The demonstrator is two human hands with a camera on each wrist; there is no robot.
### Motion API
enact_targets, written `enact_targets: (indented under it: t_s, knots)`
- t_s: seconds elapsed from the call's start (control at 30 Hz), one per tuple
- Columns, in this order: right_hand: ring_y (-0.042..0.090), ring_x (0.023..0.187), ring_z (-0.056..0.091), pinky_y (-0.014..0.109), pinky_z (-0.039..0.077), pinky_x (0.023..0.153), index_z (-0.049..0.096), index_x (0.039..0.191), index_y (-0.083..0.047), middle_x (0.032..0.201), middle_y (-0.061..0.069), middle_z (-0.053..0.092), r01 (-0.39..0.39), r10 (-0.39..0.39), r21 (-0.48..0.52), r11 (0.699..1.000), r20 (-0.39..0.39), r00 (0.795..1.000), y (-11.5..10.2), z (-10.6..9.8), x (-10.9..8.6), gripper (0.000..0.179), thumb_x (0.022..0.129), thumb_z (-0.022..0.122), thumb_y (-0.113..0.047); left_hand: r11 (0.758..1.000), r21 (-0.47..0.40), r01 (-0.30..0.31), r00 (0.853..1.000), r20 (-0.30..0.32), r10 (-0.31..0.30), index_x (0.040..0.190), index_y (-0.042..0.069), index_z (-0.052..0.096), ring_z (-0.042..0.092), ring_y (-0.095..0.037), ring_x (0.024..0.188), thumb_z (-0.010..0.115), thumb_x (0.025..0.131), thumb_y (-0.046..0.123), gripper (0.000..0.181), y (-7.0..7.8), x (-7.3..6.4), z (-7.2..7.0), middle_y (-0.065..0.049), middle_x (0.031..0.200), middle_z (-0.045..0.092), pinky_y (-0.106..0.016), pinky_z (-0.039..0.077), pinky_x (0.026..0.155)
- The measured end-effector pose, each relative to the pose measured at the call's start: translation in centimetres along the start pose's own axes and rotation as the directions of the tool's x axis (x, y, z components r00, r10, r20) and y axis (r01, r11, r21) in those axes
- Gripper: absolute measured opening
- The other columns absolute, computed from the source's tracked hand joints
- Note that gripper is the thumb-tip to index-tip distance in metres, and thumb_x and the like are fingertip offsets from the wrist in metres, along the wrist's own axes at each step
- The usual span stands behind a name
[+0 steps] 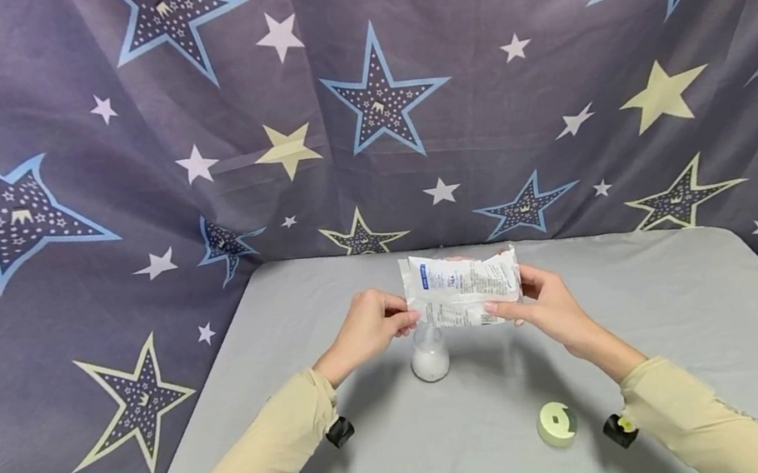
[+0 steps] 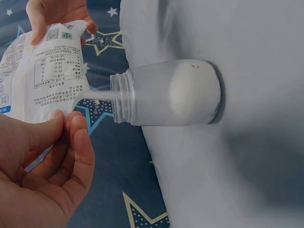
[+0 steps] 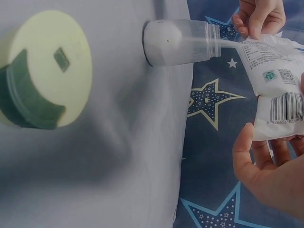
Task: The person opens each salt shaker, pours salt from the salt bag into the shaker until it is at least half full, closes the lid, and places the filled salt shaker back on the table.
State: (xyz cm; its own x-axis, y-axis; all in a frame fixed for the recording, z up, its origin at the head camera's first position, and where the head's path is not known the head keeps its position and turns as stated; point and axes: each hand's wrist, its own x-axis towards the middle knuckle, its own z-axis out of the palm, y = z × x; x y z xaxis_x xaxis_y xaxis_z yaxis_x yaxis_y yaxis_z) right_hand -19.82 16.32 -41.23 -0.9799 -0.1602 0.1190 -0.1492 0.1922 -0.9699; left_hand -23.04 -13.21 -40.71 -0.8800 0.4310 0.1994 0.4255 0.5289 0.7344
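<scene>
A white plastic bag [image 1: 460,286] printed with small text is held tilted above a clear jar [image 1: 431,361]. Thumb and fingers of my left hand [image 1: 370,324] pinch the bag's lower left corner, close beside its mouth. My right hand [image 1: 553,309] grips the other end, thumb on the near face and fingers behind. From the bag's corner a thin stream of white powder [image 2: 100,95] runs into the jar's uncovered, threaded mouth. White powder [image 2: 195,92] fills roughly the lower half of the jar, which stands upright on the table.
A pale green round lid [image 1: 556,424] with a darker green section lies on the grey cloth-covered table [image 1: 405,469], right of and nearer than the jar. Behind and to the left hangs a dark curtain [image 1: 283,211] patterned with stars.
</scene>
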Motion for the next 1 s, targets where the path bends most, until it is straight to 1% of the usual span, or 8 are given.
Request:
enact_targets:
  t_s: [0.2, 0.37, 0.53, 0.77, 1.0]
  knots:
    - [0.017, 0.096, 0.062, 0.030, 0.055, 0.065, 0.063, 0.140, -0.001, 0.110, 0.006, 0.071, 0.006, -0.006, 0.003, 1.000, 0.002, 1.000, 0.19, -0.05, 0.02, 0.057, 0.088, 0.085, -0.010, 1.000, 0.015, 0.010, 1.000, 0.001, -0.010, 0.079, 0.004, 0.080, 0.060, -0.006, 0.060, 0.079, 0.095, 0.007, 0.017, 0.26, -0.05, 0.02, 0.002, 0.065, 0.068, -0.022, 0.044, 0.056]
    - [0.018, 0.098, 0.063, 0.030, 0.055, 0.065, 0.064, 0.139, -0.001, 0.112, 0.007, 0.071, 0.008, -0.008, 0.006, 1.000, 0.006, 1.000, 0.24, -0.05, 0.02, 0.057, 0.088, 0.085, -0.010, 1.000, 0.018, 0.013, 1.000, 0.001, -0.013, 0.078, 0.004, 0.080, 0.059, -0.005, 0.060, 0.079, 0.095, 0.007, 0.017, 0.38, -0.11, 0.03, 0.003, 0.064, 0.068, -0.021, 0.044, 0.057]
    - [0.019, 0.096, 0.063, 0.031, 0.056, 0.065, 0.064, 0.137, 0.000, 0.110, 0.008, 0.071, 0.008, -0.008, 0.011, 1.000, 0.008, 1.000, 0.34, -0.02, -0.05, 0.054, 0.088, 0.085, -0.010, 1.000, 0.022, 0.007, 1.000, 0.004, -0.008, 0.078, 0.005, 0.080, 0.059, -0.005, 0.060, 0.079, 0.095, 0.006, 0.017, 0.33, -0.14, 0.07, 0.004, 0.064, 0.067, -0.021, 0.044, 0.057]
    - [0.019, 0.096, 0.063, 0.031, 0.056, 0.064, 0.065, 0.137, -0.001, 0.111, 0.009, 0.071, 0.008, -0.008, 0.010, 1.000, 0.004, 1.000, 0.45, 0.02, -0.01, 0.055, 0.088, 0.085, -0.011, 0.999, 0.034, 0.021, 1.000, 0.002, -0.021, 0.076, 0.004, 0.079, 0.057, -0.004, 0.059, 0.079, 0.095, 0.007, 0.020, 0.09, -0.12, 0.09, 0.006, 0.062, 0.065, -0.022, 0.042, 0.056]
    - [0.019, 0.096, 0.062, 0.031, 0.056, 0.064, 0.065, 0.137, -0.001, 0.110, 0.009, 0.071, 0.005, -0.005, 0.002, 1.000, 0.000, 1.000, 0.45, -0.05, 0.02, 0.055, 0.088, 0.086, -0.012, 0.999, 0.032, 0.030, 0.999, 0.009, -0.030, 0.078, 0.002, 0.079, 0.058, -0.005, 0.059, 0.078, 0.096, 0.007, 0.019, 0.31, -0.09, 0.02, 0.005, 0.063, 0.067, -0.022, 0.042, 0.056]
